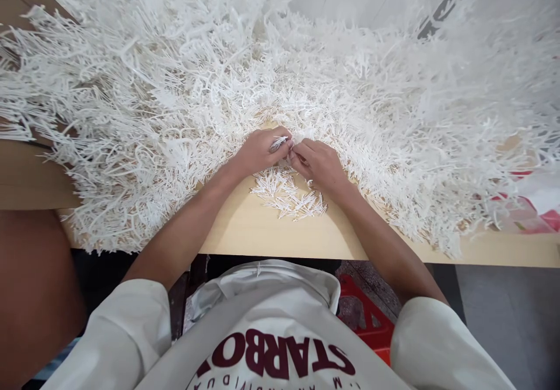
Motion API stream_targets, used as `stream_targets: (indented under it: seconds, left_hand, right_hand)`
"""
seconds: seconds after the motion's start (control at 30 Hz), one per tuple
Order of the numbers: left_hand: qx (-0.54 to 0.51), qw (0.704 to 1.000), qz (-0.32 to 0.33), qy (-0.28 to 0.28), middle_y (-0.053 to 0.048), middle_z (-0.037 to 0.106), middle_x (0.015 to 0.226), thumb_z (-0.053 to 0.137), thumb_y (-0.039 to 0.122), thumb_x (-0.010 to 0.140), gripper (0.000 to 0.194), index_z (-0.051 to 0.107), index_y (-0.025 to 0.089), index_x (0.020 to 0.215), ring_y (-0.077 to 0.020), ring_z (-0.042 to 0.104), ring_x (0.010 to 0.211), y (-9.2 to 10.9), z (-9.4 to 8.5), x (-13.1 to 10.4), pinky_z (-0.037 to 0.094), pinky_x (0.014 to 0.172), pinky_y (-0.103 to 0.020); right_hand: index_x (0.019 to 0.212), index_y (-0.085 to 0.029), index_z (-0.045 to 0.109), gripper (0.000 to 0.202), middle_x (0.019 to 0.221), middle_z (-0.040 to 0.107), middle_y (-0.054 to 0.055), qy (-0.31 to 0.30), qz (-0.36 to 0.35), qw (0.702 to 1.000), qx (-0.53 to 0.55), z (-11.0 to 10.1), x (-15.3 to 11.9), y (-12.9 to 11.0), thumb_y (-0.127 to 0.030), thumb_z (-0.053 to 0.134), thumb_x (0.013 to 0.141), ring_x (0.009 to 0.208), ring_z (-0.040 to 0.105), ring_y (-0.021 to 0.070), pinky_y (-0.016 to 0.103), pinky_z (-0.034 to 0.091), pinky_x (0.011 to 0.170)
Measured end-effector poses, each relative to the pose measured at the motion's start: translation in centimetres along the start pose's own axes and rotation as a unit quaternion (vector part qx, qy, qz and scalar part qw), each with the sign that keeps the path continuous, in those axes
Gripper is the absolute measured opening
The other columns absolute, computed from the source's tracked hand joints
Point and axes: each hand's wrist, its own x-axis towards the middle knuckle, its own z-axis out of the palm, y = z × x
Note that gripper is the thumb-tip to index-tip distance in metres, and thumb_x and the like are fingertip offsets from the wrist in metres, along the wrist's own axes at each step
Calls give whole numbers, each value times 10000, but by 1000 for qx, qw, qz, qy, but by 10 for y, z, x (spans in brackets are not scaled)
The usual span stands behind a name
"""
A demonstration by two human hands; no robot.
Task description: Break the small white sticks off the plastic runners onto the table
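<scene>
My left hand is closed around a small white branched plastic piece, whose thin prongs stick out above the fingers. Close against it, my right hand pinches at the same spot with thumb and forefinger; what lies between those fingertips is too small to make out. Below the hands, a small loose heap of short white plastic sticks lies on the wooden table. Behind and around both hands spreads a large mound of tangled white branched plastic pieces.
Brown cardboard stands at the left edge, with another person's arm below it. A clear bag with pink marks lies at the right. Under the table's front edge is a red plastic stool.
</scene>
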Motion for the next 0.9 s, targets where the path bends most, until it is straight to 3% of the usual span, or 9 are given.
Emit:
stream_targets:
  seconds: [0.13,0.3,0.37,0.43,0.5,0.57,0.63,0.73,0.9]
  left_hand:
    - [27,1000,-7,-14,-7,696,778,437,400,885,268,605,194,854,-126,632,711,-2,2,2,456,676,-250]
    - [-67,989,-104,77,26,645,624,387,433,939,299,561,190,932,-90,606,557,-3,-1,3,438,567,-218]
    - [-79,991,-82,69,24,665,670,384,458,943,314,553,195,964,-87,624,591,-1,-2,2,461,610,-218]
    - [-65,994,-58,59,19,678,710,376,479,945,331,557,203,971,-92,632,626,0,-2,0,473,650,-230]
    - [-43,996,-43,59,11,676,732,363,487,947,339,562,214,979,-100,627,647,1,-2,-2,467,653,-242]
    - [-23,998,-23,47,3,671,766,352,477,951,336,566,219,982,-103,615,656,1,-1,-3,457,647,-248]
    - [-17,1000,-1,21,1,670,789,343,456,956,326,562,216,973,-101,609,666,1,-1,-3,458,668,-248]
    - [-5,1000,5,-2,5,669,787,360,421,954,288,556,210,946,-101,603,661,0,2,-2,455,679,-247]
    - [-43,995,-72,57,28,637,647,345,426,964,305,547,197,948,-81,559,543,-3,1,2,442,607,-232]
  right_hand:
    - [627,-204,524,307,554,486,-11,10,-51,998,-37,-1,2,0,-184,370,892,529,336,109,297,302,576]
    - [603,-205,494,266,542,496,-35,55,-196,979,-1,-2,-6,-14,-126,428,848,520,339,92,278,291,543]
    - [621,-203,502,263,562,516,-30,93,-129,987,9,-2,-9,-17,-208,466,881,533,379,87,269,306,542]
    - [689,-202,541,249,602,539,-24,103,3,994,29,0,-9,-15,-341,503,893,540,413,84,256,321,539]
    - [858,-203,594,263,695,586,-16,72,96,991,56,0,-6,-11,-458,533,877,566,462,84,243,328,535]
    - [1019,-218,592,313,785,622,-8,25,108,992,65,0,-3,-6,-492,512,890,611,506,91,238,329,542]
    - [990,-219,599,274,781,626,-1,1,77,996,38,-1,-1,-3,-426,423,950,624,505,98,247,328,562]
    - [754,-198,573,353,650,577,0,10,21,999,-32,-2,-1,-2,-296,322,982,568,437,102,270,326,579]
    - [678,-216,537,308,577,530,-34,46,-194,980,-17,-3,-8,-15,-149,367,926,533,396,98,261,333,556]
